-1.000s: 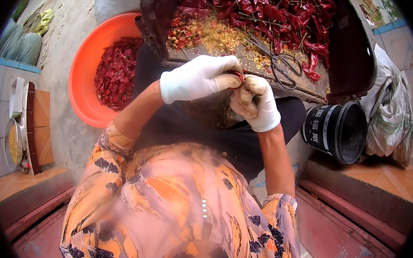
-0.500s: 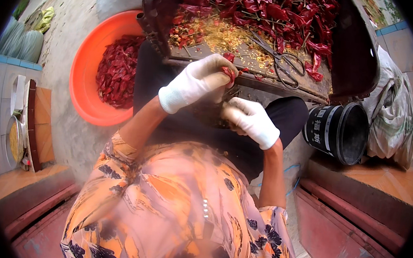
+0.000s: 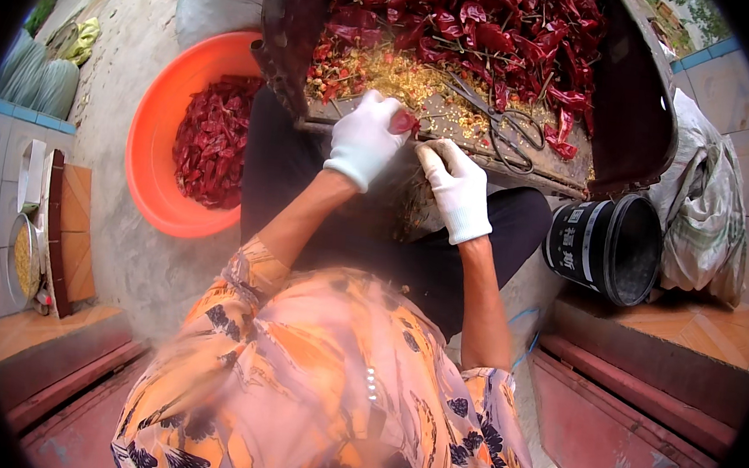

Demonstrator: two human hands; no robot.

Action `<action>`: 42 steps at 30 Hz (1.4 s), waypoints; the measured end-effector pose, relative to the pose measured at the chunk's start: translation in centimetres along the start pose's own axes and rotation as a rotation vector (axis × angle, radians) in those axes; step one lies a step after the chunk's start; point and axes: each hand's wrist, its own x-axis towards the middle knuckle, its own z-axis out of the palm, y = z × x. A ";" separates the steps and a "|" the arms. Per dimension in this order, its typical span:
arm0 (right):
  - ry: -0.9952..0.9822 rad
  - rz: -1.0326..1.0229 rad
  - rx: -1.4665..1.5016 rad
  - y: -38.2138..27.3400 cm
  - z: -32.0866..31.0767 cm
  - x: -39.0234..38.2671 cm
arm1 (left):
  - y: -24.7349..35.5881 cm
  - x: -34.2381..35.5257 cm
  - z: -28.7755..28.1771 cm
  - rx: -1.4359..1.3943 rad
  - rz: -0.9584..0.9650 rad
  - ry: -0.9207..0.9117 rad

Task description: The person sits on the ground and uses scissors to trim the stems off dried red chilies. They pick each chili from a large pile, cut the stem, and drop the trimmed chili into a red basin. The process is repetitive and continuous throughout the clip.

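Observation:
My left hand [image 3: 368, 141], in a white glove, is closed on a red dried chili [image 3: 405, 123] at the front edge of a dark tray [image 3: 631, 122]. My right hand [image 3: 451, 183], gloved with stained fingertips, is just to the right and lower, fingers bent together; anything held there is too small or hidden to make out. Glossy red chilies [image 3: 462, 16] fill the back of the tray, with yellow seeds and bits [image 3: 385, 74] nearer the front. Black-handled scissors [image 3: 509, 143] lie among the seeds, above and right of my right hand.
An orange basin [image 3: 152, 128] of red chilies stands at left. A black bucket [image 3: 633, 250] and a pale sack [image 3: 701, 220] sit on the right. A metal dish [image 3: 26, 261] of yellow bits is far left. Pink metal panels [image 3: 605, 437] flank my body, which wears dark trousers.
My hands, together a second ago, are now slightly apart. Both have moved up toward the tray's front edge, my left with red chili in it. The right forearm is more upright.

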 end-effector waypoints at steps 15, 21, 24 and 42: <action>-0.373 0.080 -0.020 -2.5 -2.8 0.5 | 1.4 -3.5 -3.4 -1.009 -0.063 -0.423; -0.223 -0.084 -0.088 -0.6 -2.6 -0.2 | 2.6 -3.9 -4.2 -1.046 -0.194 -0.561; -0.180 -0.126 -0.031 -0.5 -2.2 -0.9 | 2.0 -4.4 -3.6 -1.081 -0.229 -0.539; -0.032 0.167 0.274 -0.2 -2.3 -2.7 | 2.3 -5.6 -2.7 -1.355 -0.356 -0.526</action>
